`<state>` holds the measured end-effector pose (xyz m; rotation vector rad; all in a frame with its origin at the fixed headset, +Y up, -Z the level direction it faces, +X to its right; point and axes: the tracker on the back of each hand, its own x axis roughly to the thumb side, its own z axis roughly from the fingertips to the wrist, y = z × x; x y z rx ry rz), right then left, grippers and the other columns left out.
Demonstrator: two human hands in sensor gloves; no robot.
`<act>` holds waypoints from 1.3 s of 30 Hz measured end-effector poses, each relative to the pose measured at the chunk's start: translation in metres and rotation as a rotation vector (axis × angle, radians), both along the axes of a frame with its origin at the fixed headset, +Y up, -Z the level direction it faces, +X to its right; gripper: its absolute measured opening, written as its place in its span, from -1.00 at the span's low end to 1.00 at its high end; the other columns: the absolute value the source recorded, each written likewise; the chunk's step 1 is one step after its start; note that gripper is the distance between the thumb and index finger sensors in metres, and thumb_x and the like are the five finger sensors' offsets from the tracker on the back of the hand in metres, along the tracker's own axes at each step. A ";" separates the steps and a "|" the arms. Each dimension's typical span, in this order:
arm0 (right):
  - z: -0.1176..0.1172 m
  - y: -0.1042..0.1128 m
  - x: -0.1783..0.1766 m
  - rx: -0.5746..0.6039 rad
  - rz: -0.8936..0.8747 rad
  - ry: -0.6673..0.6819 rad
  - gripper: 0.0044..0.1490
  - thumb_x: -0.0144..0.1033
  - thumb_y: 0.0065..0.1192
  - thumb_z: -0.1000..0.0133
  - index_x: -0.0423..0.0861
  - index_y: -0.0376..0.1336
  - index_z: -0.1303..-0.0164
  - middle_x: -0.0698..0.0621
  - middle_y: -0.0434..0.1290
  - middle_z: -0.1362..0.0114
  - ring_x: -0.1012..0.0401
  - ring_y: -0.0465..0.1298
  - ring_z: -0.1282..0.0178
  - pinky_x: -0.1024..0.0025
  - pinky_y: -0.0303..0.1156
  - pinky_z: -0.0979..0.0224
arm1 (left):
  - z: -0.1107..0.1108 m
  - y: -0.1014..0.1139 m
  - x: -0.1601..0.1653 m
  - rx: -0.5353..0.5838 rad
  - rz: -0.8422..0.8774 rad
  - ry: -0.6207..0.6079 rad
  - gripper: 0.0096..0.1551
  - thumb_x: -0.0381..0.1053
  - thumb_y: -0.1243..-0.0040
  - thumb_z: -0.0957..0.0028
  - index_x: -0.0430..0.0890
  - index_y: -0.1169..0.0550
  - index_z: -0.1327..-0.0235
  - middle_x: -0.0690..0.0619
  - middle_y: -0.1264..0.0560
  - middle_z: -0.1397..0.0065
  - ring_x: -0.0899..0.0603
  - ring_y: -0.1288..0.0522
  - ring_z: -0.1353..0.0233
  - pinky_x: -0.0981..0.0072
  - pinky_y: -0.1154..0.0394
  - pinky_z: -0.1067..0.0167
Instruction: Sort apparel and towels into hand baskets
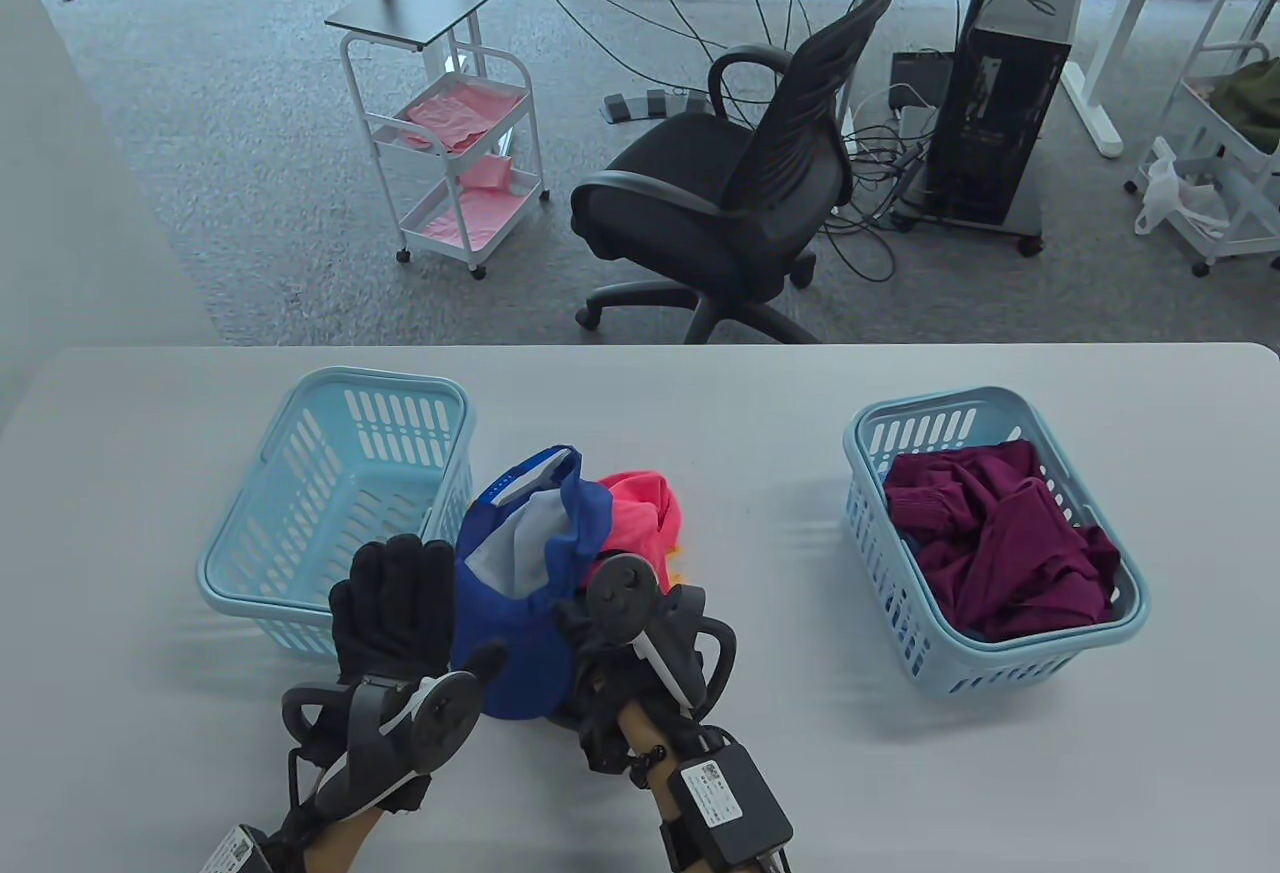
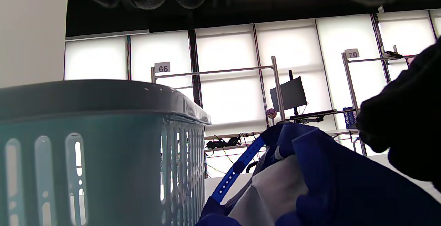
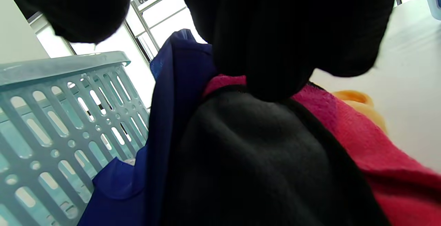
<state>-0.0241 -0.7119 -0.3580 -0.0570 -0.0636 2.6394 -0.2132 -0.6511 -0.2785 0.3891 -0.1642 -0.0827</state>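
We find maroon garments [image 1: 1010, 538] binned in the three o'clock basket [image 1: 1128, 568], the nine o'clock basket [image 1: 262, 488] unfilled, the central pile [image 1: 560, 553] outstanding, left hand [image 1: 395, 603] fingers spread, right hand [image 1: 625, 628] grip undeterminable.

Both baskets are pale blue plastic with slotted sides: the left basket [image 1: 330, 503] and the right basket [image 1: 900, 513], which has a maroon garment [image 1: 1010, 538] in it. Right next to the left basket sits a royal blue cap [image 1: 510, 603] with a light grey lining and a blue strap dotted with holes. Beside the cap is a hot pink towel [image 1: 645, 508], with a bit of orange cloth [image 3: 361, 103] peeking out. Both gloves are black, on a plain white table [image 1: 1000, 773].
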 end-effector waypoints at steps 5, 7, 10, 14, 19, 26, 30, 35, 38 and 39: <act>-0.001 -0.014 -0.007 -0.060 0.000 0.039 -0.14 0.13 0.35 0.18 -0.25 0.36 -0.13 -0.09 0.64 0.05 0.08 0.73 0.27 0.27 0.71 0.21 | 0.001 0.000 0.001 0.002 -0.005 -0.002 0.20 0.47 0.06 0.07 -0.21 0.04 -0.63 -0.38 -0.03 -0.69 -0.59 -0.14 -0.63 -0.45 -0.20 -0.46; -0.001 -0.018 -0.010 -0.071 0.007 0.064 -0.19 0.11 0.37 0.17 -0.23 0.40 -0.09 -0.07 0.66 0.09 0.10 0.74 0.31 0.29 0.72 0.25 | 0.001 0.000 0.001 0.002 -0.004 -0.001 0.19 0.46 0.06 0.07 -0.21 0.04 -0.63 -0.38 -0.03 -0.69 -0.59 -0.14 -0.62 -0.45 -0.20 -0.46; -0.001 -0.024 -0.013 -0.096 0.013 0.072 -0.23 0.05 0.39 0.16 -0.23 0.40 -0.10 -0.06 0.67 0.11 0.10 0.74 0.33 0.29 0.72 0.27 | 0.001 -0.001 0.001 -0.001 -0.005 0.000 0.19 0.46 0.06 0.07 -0.21 0.04 -0.63 -0.38 -0.03 -0.68 -0.59 -0.14 -0.63 -0.45 -0.20 -0.46; -0.003 -0.029 -0.013 -0.110 0.003 0.072 -0.29 -0.03 0.40 0.13 -0.23 0.40 -0.09 -0.05 0.67 0.12 0.11 0.75 0.34 0.30 0.72 0.28 | 0.001 -0.001 0.001 -0.010 -0.002 0.003 0.20 0.46 0.06 0.07 -0.21 0.04 -0.63 -0.38 -0.03 -0.68 -0.59 -0.14 -0.62 -0.45 -0.20 -0.46; -0.002 -0.028 -0.008 -0.088 -0.050 0.051 -0.37 -0.14 0.40 0.10 -0.24 0.41 -0.07 -0.05 0.68 0.14 0.12 0.75 0.36 0.31 0.72 0.30 | 0.001 -0.001 0.002 -0.015 -0.004 0.005 0.20 0.46 0.06 0.07 -0.21 0.04 -0.63 -0.38 -0.03 -0.68 -0.59 -0.15 -0.62 -0.45 -0.21 -0.46; 0.002 -0.008 0.011 0.014 -0.129 -0.020 -0.46 -0.16 0.41 0.09 -0.14 0.45 -0.04 -0.03 0.69 0.13 0.10 0.76 0.34 0.31 0.73 0.28 | 0.000 -0.001 0.001 -0.009 -0.003 0.006 0.20 0.46 0.06 0.07 -0.21 0.04 -0.63 -0.38 -0.03 -0.69 -0.60 -0.14 -0.62 -0.46 -0.20 -0.46; 0.005 0.012 0.028 0.088 -0.161 -0.068 -0.48 -0.16 0.41 0.09 -0.11 0.46 -0.03 -0.03 0.70 0.11 0.09 0.76 0.33 0.31 0.73 0.27 | 0.000 0.000 0.000 0.001 0.000 0.011 0.20 0.46 0.06 0.07 -0.22 0.04 -0.63 -0.39 -0.03 -0.68 -0.60 -0.13 -0.62 -0.46 -0.20 -0.46; 0.009 0.041 0.057 0.184 -0.259 -0.139 -0.49 -0.17 0.41 0.09 -0.11 0.46 -0.03 -0.03 0.70 0.10 0.09 0.76 0.32 0.30 0.73 0.26 | 0.001 0.001 -0.001 0.008 0.002 0.009 0.20 0.46 0.06 0.07 -0.22 0.05 -0.63 -0.39 -0.02 -0.68 -0.60 -0.13 -0.62 -0.46 -0.20 -0.46; 0.011 0.059 0.077 0.235 -0.297 -0.184 -0.49 -0.17 0.39 0.08 -0.12 0.45 -0.03 -0.03 0.69 0.10 0.08 0.75 0.31 0.29 0.72 0.24 | 0.001 0.001 -0.001 0.009 0.001 0.006 0.20 0.46 0.06 0.07 -0.22 0.05 -0.63 -0.39 -0.03 -0.68 -0.60 -0.13 -0.62 -0.46 -0.19 -0.46; 0.011 0.065 0.085 0.250 -0.292 -0.200 -0.49 -0.18 0.39 0.08 -0.12 0.45 -0.03 -0.03 0.68 0.10 0.08 0.74 0.30 0.28 0.72 0.24 | 0.000 0.001 -0.001 0.007 0.001 0.005 0.20 0.46 0.06 0.07 -0.22 0.04 -0.63 -0.39 -0.03 -0.68 -0.60 -0.13 -0.62 -0.46 -0.20 -0.46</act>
